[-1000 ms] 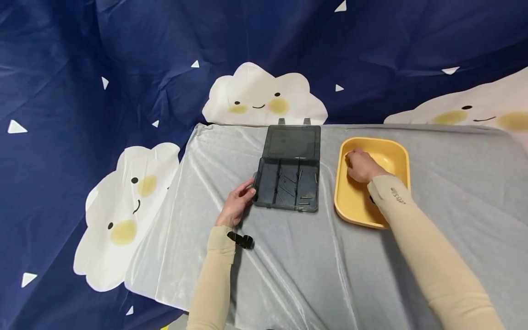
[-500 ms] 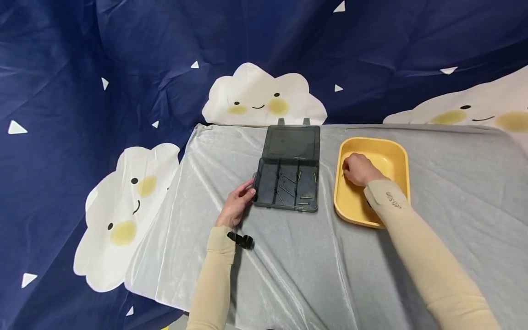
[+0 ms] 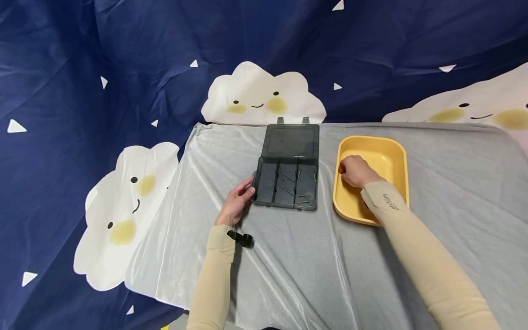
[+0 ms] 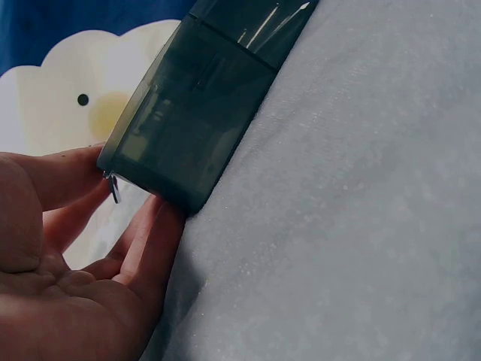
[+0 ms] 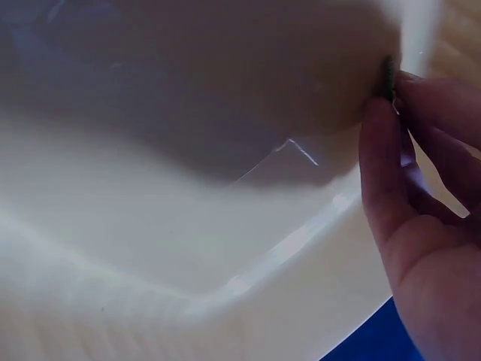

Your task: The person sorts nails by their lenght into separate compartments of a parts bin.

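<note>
My left hand (image 3: pixel 234 204) holds the left side of a dark see-through compartment box (image 3: pixel 267 179), its lid (image 3: pixel 292 141) laid back open. In the left wrist view the thumb is at the box's upper edge and fingers touch its lower corner. Long thin screws (image 3: pixel 286 188) lie in the middle compartment, shorter ones (image 3: pixel 304 196) in the right one; the left shows none. Inside the yellow tub (image 3: pixel 389 158), near its left wall, is my right hand (image 3: pixel 357 171). Its thumb and fingers pinch a small dark screw (image 5: pixel 388 74), mostly hidden by the fingertips.
A grey velvety cloth (image 3: pixel 288 256) covers the table, with folds running across it. Behind hangs a dark blue curtain (image 3: pixel 165 36) printed with clouds. A black strap with a small camera (image 3: pixel 241 239) sits on the left wrist.
Within the tub my right hand has shifted slightly left and toward me, its fingers now at the left wall. My left hand and the box have stayed in place.
</note>
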Available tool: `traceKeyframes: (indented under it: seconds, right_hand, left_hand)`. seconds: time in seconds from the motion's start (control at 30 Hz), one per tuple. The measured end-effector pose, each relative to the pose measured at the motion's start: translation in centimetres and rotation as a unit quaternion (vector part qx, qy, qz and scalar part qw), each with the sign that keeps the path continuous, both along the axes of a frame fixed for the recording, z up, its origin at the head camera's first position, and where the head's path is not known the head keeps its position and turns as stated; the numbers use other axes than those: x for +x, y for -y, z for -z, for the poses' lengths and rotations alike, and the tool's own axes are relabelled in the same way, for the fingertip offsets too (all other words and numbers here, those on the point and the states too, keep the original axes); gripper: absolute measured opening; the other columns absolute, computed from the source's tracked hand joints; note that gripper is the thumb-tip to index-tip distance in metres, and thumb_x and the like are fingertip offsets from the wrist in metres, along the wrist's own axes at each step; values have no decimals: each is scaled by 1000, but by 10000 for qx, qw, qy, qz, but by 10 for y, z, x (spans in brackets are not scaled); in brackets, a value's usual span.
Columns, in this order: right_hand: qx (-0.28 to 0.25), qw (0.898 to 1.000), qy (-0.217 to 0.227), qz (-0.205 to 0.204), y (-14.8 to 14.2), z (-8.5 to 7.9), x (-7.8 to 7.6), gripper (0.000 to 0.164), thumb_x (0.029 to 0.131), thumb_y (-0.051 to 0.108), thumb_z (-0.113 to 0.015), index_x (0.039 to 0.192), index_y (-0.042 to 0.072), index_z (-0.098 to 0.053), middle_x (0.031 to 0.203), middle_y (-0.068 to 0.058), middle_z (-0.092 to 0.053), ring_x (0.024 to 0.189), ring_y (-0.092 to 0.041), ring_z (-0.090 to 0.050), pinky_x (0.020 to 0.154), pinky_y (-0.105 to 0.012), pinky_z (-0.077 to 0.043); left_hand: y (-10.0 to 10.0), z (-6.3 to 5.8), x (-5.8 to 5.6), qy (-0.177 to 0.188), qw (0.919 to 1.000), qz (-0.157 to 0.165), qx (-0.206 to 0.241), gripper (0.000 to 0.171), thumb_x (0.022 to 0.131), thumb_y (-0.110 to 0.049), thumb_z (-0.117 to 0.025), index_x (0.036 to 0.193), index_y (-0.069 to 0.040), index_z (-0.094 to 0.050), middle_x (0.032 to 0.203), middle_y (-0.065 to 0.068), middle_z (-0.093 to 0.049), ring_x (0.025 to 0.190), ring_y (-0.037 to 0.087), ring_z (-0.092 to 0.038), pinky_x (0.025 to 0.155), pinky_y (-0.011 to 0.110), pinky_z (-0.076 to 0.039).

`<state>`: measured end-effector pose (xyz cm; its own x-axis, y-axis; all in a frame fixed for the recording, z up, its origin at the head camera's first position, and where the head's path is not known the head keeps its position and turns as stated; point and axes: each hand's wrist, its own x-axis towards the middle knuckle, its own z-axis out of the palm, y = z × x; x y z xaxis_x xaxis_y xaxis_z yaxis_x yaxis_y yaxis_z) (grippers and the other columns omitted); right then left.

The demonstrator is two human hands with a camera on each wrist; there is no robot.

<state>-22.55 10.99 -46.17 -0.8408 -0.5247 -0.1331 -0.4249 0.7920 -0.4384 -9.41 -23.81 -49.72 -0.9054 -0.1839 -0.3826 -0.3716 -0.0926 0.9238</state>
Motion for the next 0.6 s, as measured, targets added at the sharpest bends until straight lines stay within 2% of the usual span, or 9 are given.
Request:
traceKeyframes:
  seconds: [0.3,0.43,0.6]
  right_hand:
    - [-90,9995,281,-81,-7,1,0,18,71,-7,-54,85,0,-63,84,-14,-62,82,-32,-54,80,-45,-44]
    - [-52,9991,427,36,-10,-1,-1,17,71,-5,-58,86,0,-62,82,-12,-61,81,-31,-53,78,-41,-43]
    - [65,9963,829,221,-16,-5,0,12,74,1,-65,85,1,-61,79,-10,-59,79,-30,-52,74,-36,-40]
  left_hand:
    - [0,0,0,-12,10000,4,-24,41,96,-10,-59,137,-16,-56,129,14,-59,101,12,-58,83,23,-48]
    - [0,0,-1,-46,10000,2,-12,41,96,-10,-59,137,-16,-56,127,14,-60,98,11,-58,81,23,-48]
    - [0,0,-1,-28,10000,-1,-4,41,96,-10,-59,137,-16,-57,125,13,-60,97,10,-59,81,22,-48]
